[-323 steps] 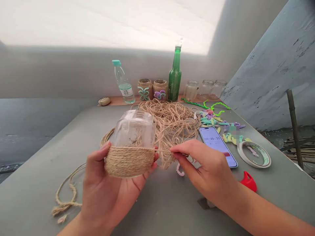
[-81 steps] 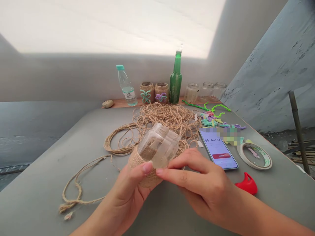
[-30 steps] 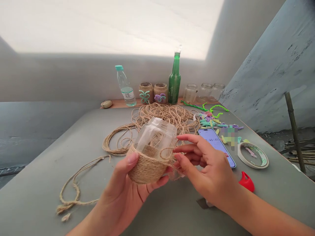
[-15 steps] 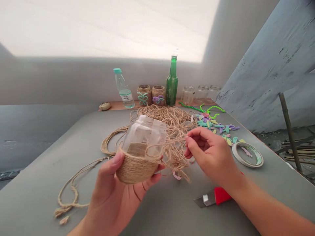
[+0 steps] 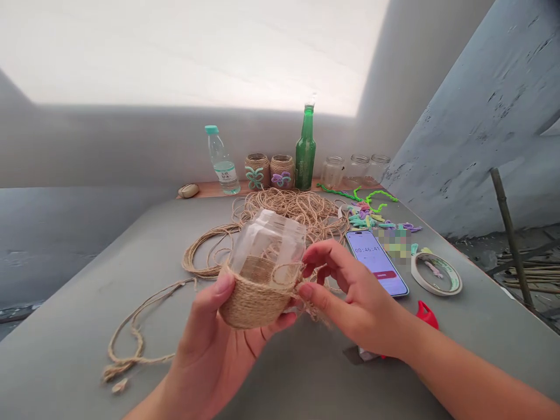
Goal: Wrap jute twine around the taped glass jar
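My left hand (image 5: 214, 338) is wrapped round a clear glass jar (image 5: 251, 242) from below, thumb on its near left side. The jar is tilted, and rows of jute twine (image 5: 258, 306) cover one end of it; the other end is bare glass. At the jar's right side, my right hand (image 5: 352, 300) pinches the loose twine between thumb and fingers, close against the wrapping. A small loop of twine stands out over the glass there. Behind the jar lies a big tangle of twine (image 5: 289, 201). The exact grip of the right fingertips is partly hidden.
A phone (image 5: 371, 256) showing a timer, a tape roll (image 5: 457, 286) and a red-handled cutter (image 5: 426, 315) lie right. Behind stand a water bottle (image 5: 225, 175), a green bottle (image 5: 305, 151), two twine-wrapped jars (image 5: 282, 169) and bare jars (image 5: 333, 172). Colourful fuzzy pieces (image 5: 363, 219) lie back right.
My right hand has moved left and down, from pulling the twine out to the side to the jar's edge. The jar has shifted slightly right. The phone now shows where that hand was.
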A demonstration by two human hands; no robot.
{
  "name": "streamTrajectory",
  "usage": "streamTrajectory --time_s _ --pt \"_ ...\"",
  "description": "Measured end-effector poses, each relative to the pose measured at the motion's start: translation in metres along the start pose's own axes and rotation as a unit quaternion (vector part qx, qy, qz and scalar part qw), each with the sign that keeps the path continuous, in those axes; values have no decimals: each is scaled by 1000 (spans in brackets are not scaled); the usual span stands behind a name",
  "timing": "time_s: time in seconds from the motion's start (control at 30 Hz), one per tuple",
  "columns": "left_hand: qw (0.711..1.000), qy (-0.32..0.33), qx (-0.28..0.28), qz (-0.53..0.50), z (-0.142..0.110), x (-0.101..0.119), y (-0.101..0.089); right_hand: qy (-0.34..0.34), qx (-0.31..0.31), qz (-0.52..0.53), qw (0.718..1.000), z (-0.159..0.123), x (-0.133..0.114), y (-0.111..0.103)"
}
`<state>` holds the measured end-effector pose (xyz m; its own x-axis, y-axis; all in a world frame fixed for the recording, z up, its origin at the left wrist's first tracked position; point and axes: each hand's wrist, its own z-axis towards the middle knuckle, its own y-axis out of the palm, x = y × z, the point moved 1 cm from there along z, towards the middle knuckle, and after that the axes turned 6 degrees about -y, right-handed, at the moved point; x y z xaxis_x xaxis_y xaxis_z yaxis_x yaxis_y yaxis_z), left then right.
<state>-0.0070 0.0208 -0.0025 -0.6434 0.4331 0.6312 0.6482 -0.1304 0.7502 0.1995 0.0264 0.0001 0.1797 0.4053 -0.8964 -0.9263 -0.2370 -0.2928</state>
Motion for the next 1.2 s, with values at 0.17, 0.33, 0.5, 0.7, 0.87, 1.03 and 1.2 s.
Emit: streamTrajectory --time_s 0.17,0.33,0.5,0.7,0.87,1.03,1.2 --pt "1000 12 15 -5 -1 -1 -2 13 38 76 996 3 1 -3" --pt "995 27 95 -27 0 5 -1 -27 169 26 985 13 3 -22" --pt "989 32 136 -46 1 14 4 26 196 -44 979 20 21 -28" --pt "994 15 99 -47 -5 10 2 24 164 -187 968 10 19 -19" --pt "996 11 77 -51 -5 10 1 -23 204 -327 922 13 16 -39" --pt "997 19 67 -36 -4 12 2 -133 309 -172 926 5 -10 -36" --pt "1000 19 17 -11 -5 7 3 24 -25 43 998 -9 -23 0"
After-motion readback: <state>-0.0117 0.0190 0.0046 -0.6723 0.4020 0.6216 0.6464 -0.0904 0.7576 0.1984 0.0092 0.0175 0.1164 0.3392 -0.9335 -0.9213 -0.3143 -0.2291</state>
